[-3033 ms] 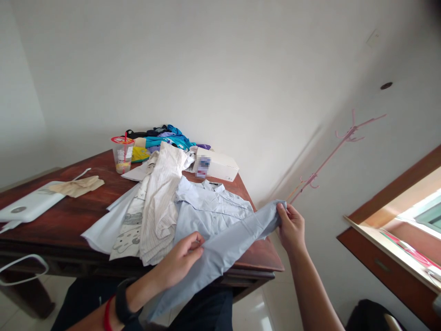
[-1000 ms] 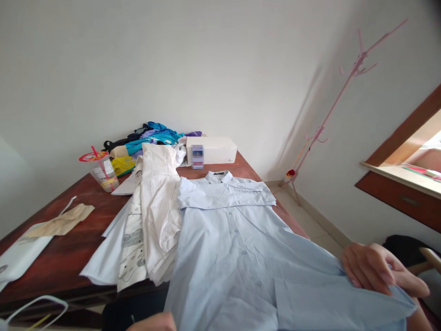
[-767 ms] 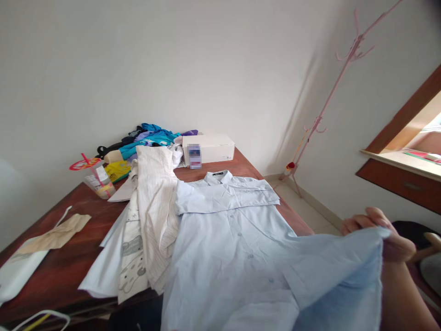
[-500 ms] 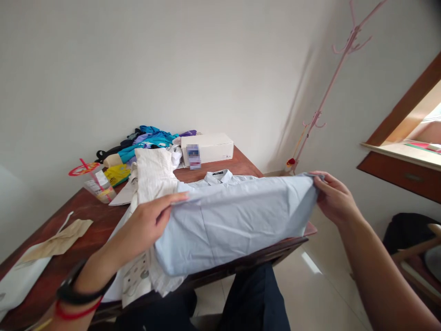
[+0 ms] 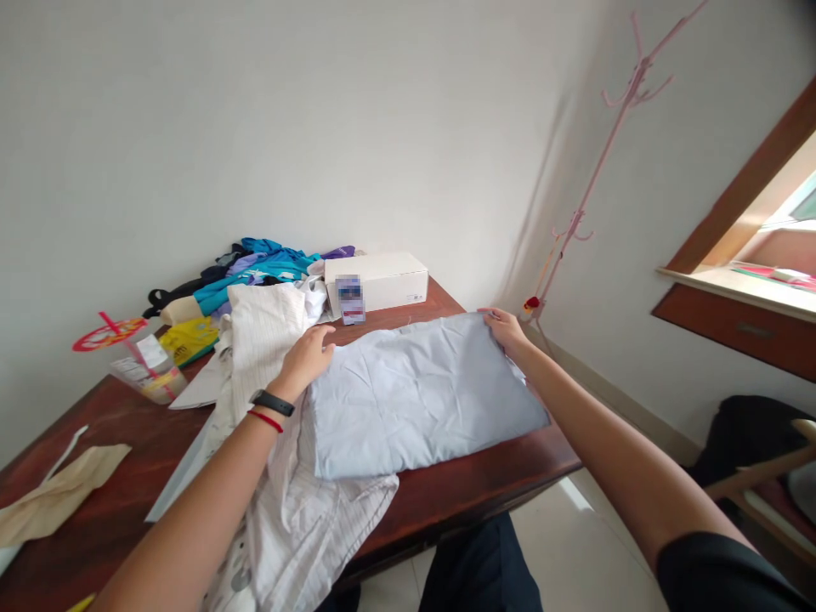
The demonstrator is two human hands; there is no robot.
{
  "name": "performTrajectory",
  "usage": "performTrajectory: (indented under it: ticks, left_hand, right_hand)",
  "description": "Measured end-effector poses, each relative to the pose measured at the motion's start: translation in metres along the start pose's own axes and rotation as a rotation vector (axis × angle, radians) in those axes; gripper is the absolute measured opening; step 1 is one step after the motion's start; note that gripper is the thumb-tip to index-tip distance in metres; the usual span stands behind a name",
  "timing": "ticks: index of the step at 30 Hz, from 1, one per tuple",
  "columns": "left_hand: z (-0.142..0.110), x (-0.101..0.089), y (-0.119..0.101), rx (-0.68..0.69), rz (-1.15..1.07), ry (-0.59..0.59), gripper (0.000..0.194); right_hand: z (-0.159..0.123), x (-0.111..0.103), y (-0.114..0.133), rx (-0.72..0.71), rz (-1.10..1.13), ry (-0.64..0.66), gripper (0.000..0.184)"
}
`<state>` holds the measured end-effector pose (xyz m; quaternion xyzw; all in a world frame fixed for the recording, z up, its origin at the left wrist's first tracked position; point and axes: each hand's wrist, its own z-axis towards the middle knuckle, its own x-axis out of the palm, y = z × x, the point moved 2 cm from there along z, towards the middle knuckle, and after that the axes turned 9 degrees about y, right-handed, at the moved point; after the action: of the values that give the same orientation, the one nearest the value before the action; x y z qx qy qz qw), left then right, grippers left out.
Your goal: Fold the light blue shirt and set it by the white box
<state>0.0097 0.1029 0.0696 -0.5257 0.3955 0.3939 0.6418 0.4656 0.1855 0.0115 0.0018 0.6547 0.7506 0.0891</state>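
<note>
A light blue shirt (image 5: 421,399) lies folded into a wide rectangle on the wooden table, its far edge uneven and its surface lightly creased. At its far left corner is my left hand (image 5: 307,361), thumb and fingers apart, touching or just beside the cloth. My right hand (image 5: 508,333) has its fingers closed on the far right corner. Just left of the blue shirt, partly under my left forearm, lies a white striped garment (image 5: 271,314). Its lower part (image 5: 319,527) hangs over the table's front edge.
Behind stand a white box (image 5: 388,280) and a small packet (image 5: 350,299). A heap of coloured clothes (image 5: 255,263), a yellow packet (image 5: 189,342) and a plastic cup with a straw (image 5: 150,374) are at left. A pink coat stand (image 5: 603,161) rises beyond the table (image 5: 459,493).
The blue shirt has gone from being held up over the front edge to lying flat, covering its collar. Both hands have moved away from me; the left has loosened its hold.
</note>
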Motion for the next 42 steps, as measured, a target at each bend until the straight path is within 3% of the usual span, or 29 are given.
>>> performTrajectory:
  ticks: [3, 6, 13, 17, 20, 25, 29, 35, 39, 42]
  left_hand:
    - [-0.009, 0.025, 0.016, 0.001, -0.084, 0.012, 0.042]
    - [-0.015, 0.035, 0.029, -0.014, -0.173, -0.014, 0.045]
    - [-0.014, 0.036, 0.04, -0.101, -0.339, -0.103, 0.047]
    - [-0.015, 0.036, 0.043, -0.071, -0.473, -0.132, 0.05]
    - [-0.015, 0.034, 0.046, -0.026, -0.553, -0.211, 0.042]
    - [-0.016, 0.036, 0.046, 0.0, -0.58, -0.318, 0.029]
    - [-0.014, 0.041, 0.045, 0.044, -0.603, -0.32, 0.026]
    - [-0.015, 0.037, 0.043, 0.046, -0.663, -0.318, 0.028]
    - [-0.018, 0.027, 0.033, 0.07, -0.817, -0.339, 0.029]
    - [-0.023, 0.016, 0.024, 0.037, -1.112, -0.303, 0.03]
  right_hand:
    - [0.009, 0.007, -0.025, 0.012, -0.07, 0.0, 0.034]
    - [0.017, 0.008, -0.04, 0.012, -0.153, -0.019, 0.036]
    - [0.022, 0.0, -0.051, -0.026, -0.33, -0.097, 0.047]
    - [0.028, -0.011, -0.046, -0.05, -0.405, -0.126, 0.054]
    - [0.03, -0.014, -0.043, -0.042, -0.453, -0.124, 0.059]
    - [0.013, -0.013, -0.046, -0.045, -0.526, 0.023, 0.079]
    - [-0.009, -0.025, -0.045, -0.117, -0.491, 0.072, 0.078]
    - [-0.026, -0.042, -0.015, -0.072, -0.151, 0.049, 0.066]
    - [-0.051, -0.037, 0.032, -0.101, 0.109, 0.037, 0.06]
    - [-0.085, -0.038, 0.07, -0.104, 0.249, 0.083, 0.053]
